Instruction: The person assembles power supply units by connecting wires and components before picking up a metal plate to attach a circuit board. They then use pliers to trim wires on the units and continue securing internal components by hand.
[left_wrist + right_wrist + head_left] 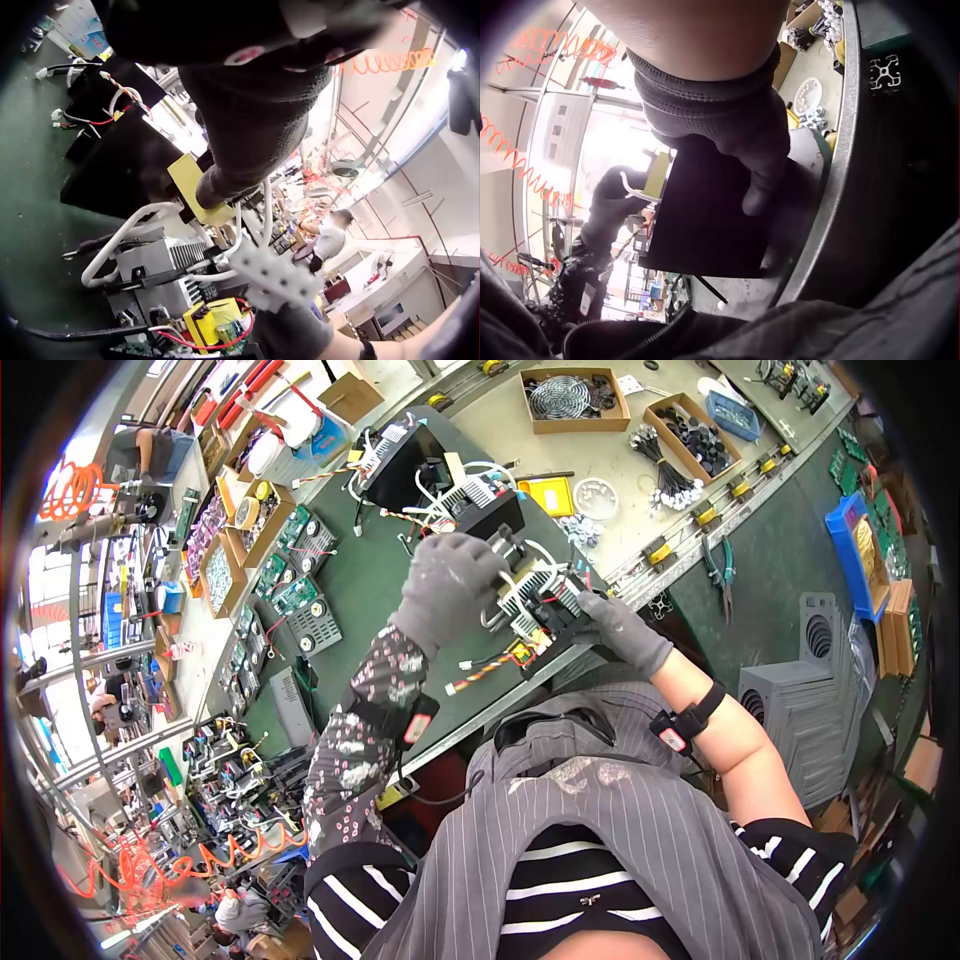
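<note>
A circuit assembly (540,605) with a finned heatsink, thick white leads and a black housing (705,210) lies at the bench's near edge. My gloved left hand (450,588) is over its far left side. In the left wrist view, the fingers of that hand curl against a yellow-taped block (193,186) with white leads beside it. On the assembly's right side, my gloved right hand (625,632) grips the black housing, thumb and fingers around its edge. A loose twisted cable (480,672) with a white plug hangs toward me. The left palm side is hidden.
Two similar assemblies (470,500) stand behind on the green mat. Pliers (722,575) lie right of the metal rail. A yellow tray (548,495), a white dish (597,499) and cardboard boxes (575,400) are farther back. Grey metal housings (800,700) are stacked at right.
</note>
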Tool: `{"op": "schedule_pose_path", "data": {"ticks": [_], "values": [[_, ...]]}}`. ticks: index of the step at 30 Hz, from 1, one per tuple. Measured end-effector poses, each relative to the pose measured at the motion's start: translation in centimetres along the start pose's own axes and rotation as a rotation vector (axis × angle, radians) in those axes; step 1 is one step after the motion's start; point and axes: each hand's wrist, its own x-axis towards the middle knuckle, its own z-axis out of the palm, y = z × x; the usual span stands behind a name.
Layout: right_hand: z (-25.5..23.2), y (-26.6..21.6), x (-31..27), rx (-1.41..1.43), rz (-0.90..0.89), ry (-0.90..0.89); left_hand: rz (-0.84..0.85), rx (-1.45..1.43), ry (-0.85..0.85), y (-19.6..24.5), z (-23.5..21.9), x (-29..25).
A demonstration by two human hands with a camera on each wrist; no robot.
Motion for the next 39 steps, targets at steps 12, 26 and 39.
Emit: {"op": "schedule_pose_path", "data": {"ticks": [12, 26, 39], "values": [[-4.6, 4.3, -3.2, 0.707, 0.137, -0.204, -0.132, -0.688, 0.374, 5.5, 3.4, -3.4], [-0.7, -7.8, 1.0, -0.427, -0.270, -0.251, -0.716, -1.696, -0.030, 2.8, 4.1, -6.1], [11.4, -12.6, 10.2, -1.542, -0.391, -0.745, -0.859, -1.021, 0.668, 7.2, 13.2, -13.0]]}}
